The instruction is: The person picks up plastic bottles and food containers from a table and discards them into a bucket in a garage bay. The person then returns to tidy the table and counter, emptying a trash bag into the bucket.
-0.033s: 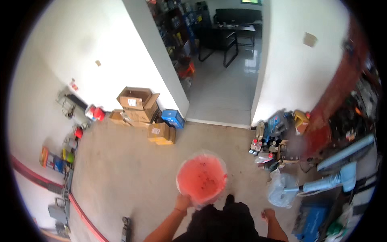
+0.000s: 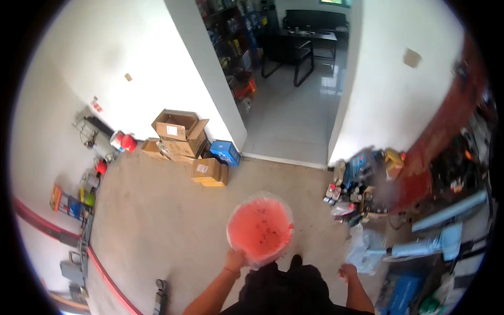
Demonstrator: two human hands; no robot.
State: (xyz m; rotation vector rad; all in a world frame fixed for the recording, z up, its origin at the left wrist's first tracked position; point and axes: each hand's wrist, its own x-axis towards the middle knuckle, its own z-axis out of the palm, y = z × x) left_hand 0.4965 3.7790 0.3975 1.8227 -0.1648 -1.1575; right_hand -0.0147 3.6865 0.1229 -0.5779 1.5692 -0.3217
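My left hand (image 2: 235, 261) is closed on the near-left rim of a round red tub (image 2: 257, 228). Clear plastic lining folds over the tub's rim, and dark specks dot the red inside. The tub is in front of my dark-clothed legs, over the concrete floor. On the other side, my right hand (image 2: 346, 272) hangs low with its fingers curled in, and nothing shows in it. Closest to that hand is a pale, translucent plastic bag (image 2: 365, 249).
Ahead, a doorway (image 2: 286, 157) leads to a tiled room with a black chair (image 2: 289, 55). Cardboard boxes (image 2: 181, 136) and a blue box (image 2: 226, 152) line the left wall. Bottles (image 2: 333, 191) crowd the right. Light-blue equipment (image 2: 420, 248) and a red floor rail (image 2: 113, 281) flank me.
The view has tilted slightly, and the far room appears shifted right. The tub sits slightly higher and farther left in the picture, still in my left hand.
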